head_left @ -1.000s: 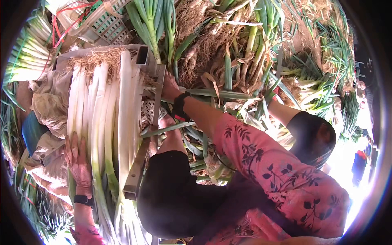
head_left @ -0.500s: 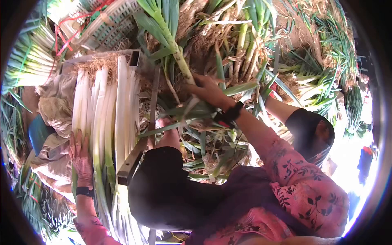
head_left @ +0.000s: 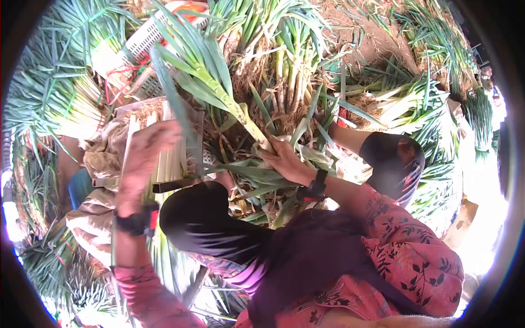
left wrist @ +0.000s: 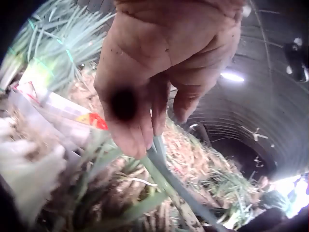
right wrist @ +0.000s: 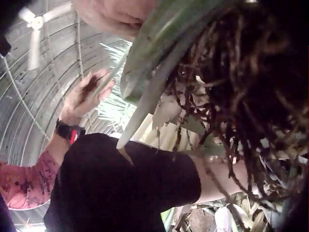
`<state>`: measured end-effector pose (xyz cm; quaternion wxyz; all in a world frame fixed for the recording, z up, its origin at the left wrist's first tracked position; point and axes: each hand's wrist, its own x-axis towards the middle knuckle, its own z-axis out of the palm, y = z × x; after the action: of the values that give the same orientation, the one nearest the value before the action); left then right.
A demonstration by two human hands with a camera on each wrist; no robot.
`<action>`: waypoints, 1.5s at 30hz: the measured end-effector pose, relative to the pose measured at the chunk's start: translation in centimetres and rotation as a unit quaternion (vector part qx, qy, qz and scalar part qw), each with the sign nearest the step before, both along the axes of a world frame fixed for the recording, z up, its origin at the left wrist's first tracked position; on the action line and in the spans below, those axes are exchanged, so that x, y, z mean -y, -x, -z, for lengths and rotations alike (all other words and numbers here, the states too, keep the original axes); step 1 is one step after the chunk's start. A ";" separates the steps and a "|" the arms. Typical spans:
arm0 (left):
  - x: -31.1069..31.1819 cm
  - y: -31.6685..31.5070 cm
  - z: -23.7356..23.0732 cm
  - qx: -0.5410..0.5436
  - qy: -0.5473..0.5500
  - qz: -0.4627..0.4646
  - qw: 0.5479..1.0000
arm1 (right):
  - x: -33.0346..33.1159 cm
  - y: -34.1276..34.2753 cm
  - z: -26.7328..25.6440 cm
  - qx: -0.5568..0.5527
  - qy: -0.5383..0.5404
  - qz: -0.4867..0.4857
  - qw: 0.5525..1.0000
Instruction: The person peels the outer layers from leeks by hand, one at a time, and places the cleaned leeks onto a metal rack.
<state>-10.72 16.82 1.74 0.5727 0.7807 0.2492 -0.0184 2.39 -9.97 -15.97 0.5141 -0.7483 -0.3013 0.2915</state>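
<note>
Left hand has come up off the white stalks it was lying flat on half a second ago, and it's now in the air over them, blurry in the head view. Its fingers are loosely bent with the thumb standing apart, right up against a long drooping leaf, but honestly can't tell if it's got hold of that leaf or just touching it.

Right hand is still gripping the leek by its lower end, fingers curled round the stalk. That leek is held up in front of the person, between the two hands, tilted so its green tops point to the far left.

White stalks are lined up on the left, just beyond a metal bar by the bent knee. Far side has a heap of rooty leeks, with a pale plastic crate left of it and tied bundles further left again. Both wrists have black bands on.
</note>
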 end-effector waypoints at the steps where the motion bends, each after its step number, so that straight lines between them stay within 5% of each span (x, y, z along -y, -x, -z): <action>1: 2.5 -1.1 0.4 0.039 0.026 -0.010 0.999 | 0.6 0.4 -2.7 -0.021 0.016 -0.012 1.000; 6: 7.3 -5.8 3.1 0.199 0.106 -0.223 0.948 | 2.7 2.0 -5.5 -0.056 -0.074 -0.019 0.996; 8: 9.6 -6.4 1.4 0.353 0.225 -0.156 0.894 | 3.1 2.7 -4.2 0.029 -0.101 -0.023 0.994; 9: 10.0 -6.8 1.7 0.352 0.224 -0.152 0.896 | 3.1 2.5 -3.9 0.031 -0.081 -0.054 0.995; 11: 10.0 -7.5 3.9 0.392 0.359 -0.171 0.830 | 1.5 1.1 -4.0 0.004 -0.102 -0.070 0.992; 13: 10.0 -7.9 5.7 0.385 0.336 -0.179 0.841 | -0.7 -0.3 -4.9 -0.021 -0.122 -0.083 0.989; 15: 10.1 -8.5 6.4 0.380 0.293 -0.209 0.852 | -2.7 -1.4 -6.4 -0.175 -0.278 -0.075 0.941; 19: 10.4 -8.8 5.0 0.408 0.331 -0.179 0.832 | -4.5 -1.7 -6.1 -0.379 -0.252 0.000 0.890; 20: 10.7 -9.0 5.3 0.407 0.332 -0.185 0.831 | -3.9 -1.6 -5.4 -0.382 -0.248 -0.002 0.890; 22: 10.4 -8.7 5.8 0.437 0.323 -0.192 0.817 | -1.6 -0.8 -3.7 -0.296 -0.488 -0.041 0.820; 24: 10.4 -7.9 6.0 0.447 0.313 -0.193 0.815 | 1.6 -0.2 -1.2 -0.418 -0.475 -0.004 0.774; 26: 9.6 -8.0 7.0 0.464 0.246 -0.244 0.815 | 5.2 -2.5 3.3 -0.277 -0.153 -0.075 0.946; 27: 9.7 -7.7 6.4 0.478 0.255 -0.267 0.797 | 7.0 -3.6 5.6 -0.194 -0.003 -0.150 0.970; 28: 9.8 -7.4 5.3 0.495 0.270 -0.282 0.777 | 9.8 -3.9 9.7 -0.079 0.016 -0.289 0.954; 29: 9.7 -6.8 5.0 0.496 0.264 -0.289 0.775 | 12.0 -5.4 13.5 -0.078 0.017 -0.302 0.950; 30: 10.0 -6.7 4.8 0.499 0.263 -0.289 0.774 | 14.3 -7.2 17.0 0.152 0.056 -0.385 0.909; 32: 10.6 -5.9 4.8 0.482 0.236 -0.332 0.776 | 13.6 -8.5 16.8 0.373 0.091 -0.444 0.810; 33: 10.9 -5.4 4.8 0.481 0.227 -0.348 0.772 | 10.2 -8.1 12.9 0.099 -0.002 -0.338 0.936; 35: 11.7 -4.0 4.1 0.461 0.215 -0.374 0.776 | 5.2 -5.0 1.8 -0.177 -0.091 -0.244 0.949; 37: 12.8 -2.4 2.2 0.474 0.204 -0.382 0.767 | 2.0 0.4 -7.3 -0.159 -0.096 -0.303 0.935; 42: 12.0 3.4 -2.4 0.439 0.162 -0.413 0.781 | -1.6 8.1 -9.7 -0.244 -0.152 -0.346 0.893; 45: 12.1 5.9 -3.5 0.419 0.085 -0.349 0.834 | -1.1 9.2 -12.2 -0.289 -0.125 -0.307 0.898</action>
<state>-16.67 4.70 5.26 0.6544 0.5233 0.2392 0.4906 -6.80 -8.84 -3.77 0.5530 -0.4310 -0.3885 0.5979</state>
